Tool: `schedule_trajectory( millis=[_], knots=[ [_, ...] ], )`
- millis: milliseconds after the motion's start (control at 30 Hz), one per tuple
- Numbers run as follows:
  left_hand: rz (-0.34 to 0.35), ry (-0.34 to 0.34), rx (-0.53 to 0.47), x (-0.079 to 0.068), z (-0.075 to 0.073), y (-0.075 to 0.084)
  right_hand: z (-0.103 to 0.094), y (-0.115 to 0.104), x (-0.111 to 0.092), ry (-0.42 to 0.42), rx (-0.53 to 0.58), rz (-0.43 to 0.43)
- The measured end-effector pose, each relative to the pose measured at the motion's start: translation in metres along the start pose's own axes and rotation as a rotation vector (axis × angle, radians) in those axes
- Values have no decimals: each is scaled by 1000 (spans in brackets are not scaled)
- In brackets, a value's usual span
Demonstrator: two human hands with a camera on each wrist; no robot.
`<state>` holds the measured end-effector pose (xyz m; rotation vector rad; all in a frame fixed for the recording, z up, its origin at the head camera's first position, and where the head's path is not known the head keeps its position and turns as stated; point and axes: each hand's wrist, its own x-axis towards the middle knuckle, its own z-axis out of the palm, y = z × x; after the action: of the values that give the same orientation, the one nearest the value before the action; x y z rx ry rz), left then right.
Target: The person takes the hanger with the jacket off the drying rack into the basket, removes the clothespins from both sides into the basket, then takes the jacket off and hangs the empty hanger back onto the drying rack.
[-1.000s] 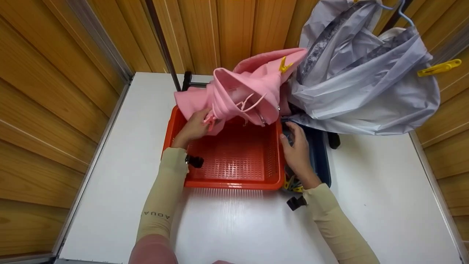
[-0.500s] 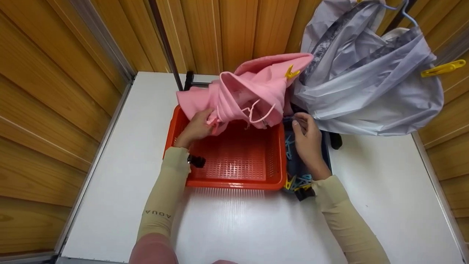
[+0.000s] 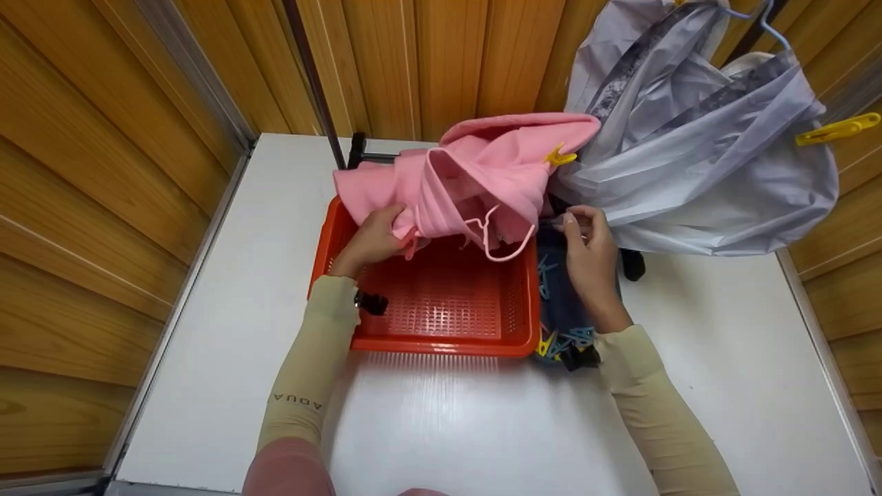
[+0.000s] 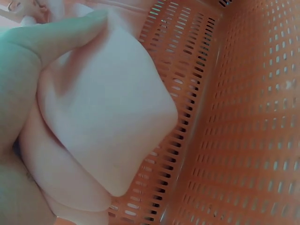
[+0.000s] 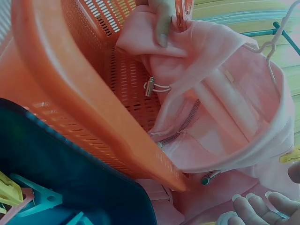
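A pink garment (image 3: 475, 186) with a zipper and metal cord stopper (image 5: 149, 87) is bunched over the back of a red plastic basket (image 3: 441, 346). My left hand (image 3: 375, 240) grips its lower left edge, the thumb lying over the cloth in the left wrist view. Beside those fingers a pink clothespin (image 3: 408, 242) is clipped on the fabric. A yellow clothespin (image 3: 559, 158) sits on the right part. From the opening sticks a thin pale hanger hook (image 3: 497, 238). My right hand (image 3: 592, 258) hovers over the dark blue bin, fingers loosely bent, thumb apart from them.
Right of the basket stands the dark blue bin (image 3: 568, 289), with several clothespins (image 3: 561, 342) inside. A grey-white garment (image 3: 696, 158) hangs at the right with a yellow clothespin (image 3: 837, 129). A dark pole (image 3: 310, 86) rises behind. Wooden panels (image 3: 448, 62) back the white table (image 3: 441, 427).
My right hand has moved rightward from the basket's rim to above the blue bin. The pink garment has sunk lower and shifted slightly right; my left hand keeps its grip.
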<state>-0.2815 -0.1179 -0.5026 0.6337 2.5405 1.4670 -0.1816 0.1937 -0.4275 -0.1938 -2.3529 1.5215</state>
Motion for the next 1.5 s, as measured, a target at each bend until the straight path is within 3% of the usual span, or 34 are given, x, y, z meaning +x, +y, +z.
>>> schedule_trajectory(
  millis=[67, 433, 867, 1100, 1333, 1500],
  knots=[
    [12, 1, 19, 2, 1, -6, 0, -1, 0, 7, -1, 4],
    [33, 4, 106, 3, 4, -5, -3, -2, 6, 22, 109, -2],
    [14, -4, 159, 3, 4, -4, -3, -1, 16, 53, 57, -12],
    [-7, -6, 169, 3, 4, -5, 1, 15, 30, 101, -25, -49],
    [-9, -18, 161, 3, 4, -4, 2, 14, 38, 158, -173, -69],
    [-20, -20, 171, 3, 5, -5, 3, 12, 43, 161, -211, -49]
  ],
)
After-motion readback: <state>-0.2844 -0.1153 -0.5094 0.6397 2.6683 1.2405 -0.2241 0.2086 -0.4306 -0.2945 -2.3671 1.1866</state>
